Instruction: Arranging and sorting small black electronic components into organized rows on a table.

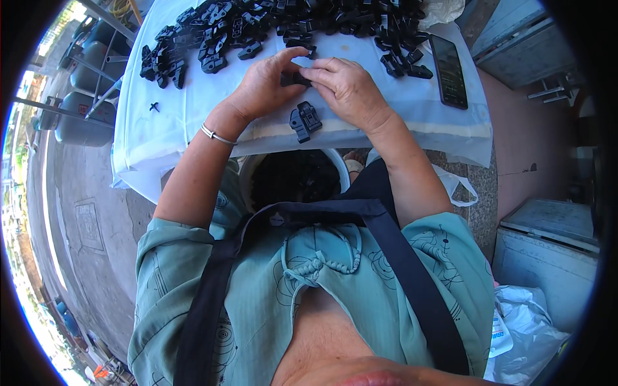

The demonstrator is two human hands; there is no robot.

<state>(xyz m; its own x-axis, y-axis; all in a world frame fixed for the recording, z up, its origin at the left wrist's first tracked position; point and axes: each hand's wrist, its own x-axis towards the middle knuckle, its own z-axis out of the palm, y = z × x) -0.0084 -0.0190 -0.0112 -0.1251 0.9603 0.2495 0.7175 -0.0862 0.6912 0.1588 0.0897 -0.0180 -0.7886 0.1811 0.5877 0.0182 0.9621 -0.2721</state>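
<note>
Above the near part of the white-covered table (212,116), both hands meet around a small black plastic part (295,79). My left hand (267,80), with a metal bangle at its wrist, curls its thumb and fingers about the part. From the other side my right hand (347,87) pinches at the same part, its fingertips together; they cover most of it. Just below the hands, near the table's front edge, lie black plastic parts (305,121) side by side and touching. A tiny black piece (154,107) rests alone at the left.
A heap of similar black parts (238,26) spreads over the far side of the table. At the right lies a black phone (449,72), its screen lit. Below the front edge stands a pale bucket (342,174) holding dark contents. Grey metal cabinets (541,248) stand at the right.
</note>
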